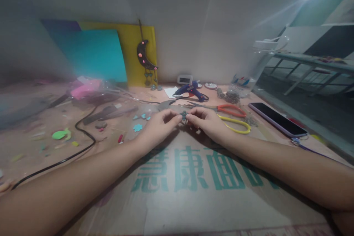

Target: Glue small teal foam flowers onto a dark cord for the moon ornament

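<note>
Between my fingertips is a small dark blue-green flower-like piece (184, 115), its exact kind too small to make out. My left hand (163, 125) pinches its left side with thumb and forefinger. From the right, my right hand (206, 121) pinches the same piece. Just behind the hands lie red-handled scissors (231, 110) and a yellow-handled tool (238, 124), partly covered by my right hand. A light blue flower cutout (137, 128) and several small blue pieces (143, 116) rest left of my left hand.
A blue glue gun (190, 90) stands behind the hands, near a small digital clock (184, 79). A moon-shaped hanging ornament (145, 57) leans on yellow card. On the right are a phone (277, 120) and a clear plastic jug (246, 70). A black cord (90, 143) and scraps lie left.
</note>
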{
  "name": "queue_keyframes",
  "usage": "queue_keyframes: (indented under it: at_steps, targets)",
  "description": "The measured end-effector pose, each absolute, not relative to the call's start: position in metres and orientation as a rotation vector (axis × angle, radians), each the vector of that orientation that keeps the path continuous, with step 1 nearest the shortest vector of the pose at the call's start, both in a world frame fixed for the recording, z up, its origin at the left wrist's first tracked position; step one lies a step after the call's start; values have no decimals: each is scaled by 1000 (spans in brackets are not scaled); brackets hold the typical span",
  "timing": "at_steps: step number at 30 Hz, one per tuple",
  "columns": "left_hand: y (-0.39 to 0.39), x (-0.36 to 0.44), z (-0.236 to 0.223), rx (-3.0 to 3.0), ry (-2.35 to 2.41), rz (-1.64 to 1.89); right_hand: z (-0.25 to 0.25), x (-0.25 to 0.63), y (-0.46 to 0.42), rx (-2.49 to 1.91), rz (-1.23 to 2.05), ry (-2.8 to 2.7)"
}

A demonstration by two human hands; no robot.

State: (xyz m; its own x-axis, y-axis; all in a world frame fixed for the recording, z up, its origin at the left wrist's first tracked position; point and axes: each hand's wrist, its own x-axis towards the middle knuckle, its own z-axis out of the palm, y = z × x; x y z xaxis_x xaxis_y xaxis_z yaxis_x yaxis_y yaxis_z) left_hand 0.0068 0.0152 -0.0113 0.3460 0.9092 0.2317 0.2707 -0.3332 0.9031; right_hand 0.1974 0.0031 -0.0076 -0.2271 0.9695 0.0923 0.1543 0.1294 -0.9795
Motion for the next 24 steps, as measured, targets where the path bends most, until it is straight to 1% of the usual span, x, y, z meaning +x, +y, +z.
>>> queue_keyframes:
  at_steps: [6, 12, 17, 24]
  targets:
    - [14, 8, -9, 1808, 1086, 1005, -8, 198, 5, -1109, 1122, -1604]
    - [13, 6, -8, 1840, 1110, 990, -9, 199, 5, -1105, 1183, -1578]
    - [11, 7, -8, 1904, 1095, 940, -7, 200, 4, -1144, 1139, -1637]
    - [11, 7, -8, 1876, 1055, 1001, -6, 197, 2, -1177, 1120, -1652]
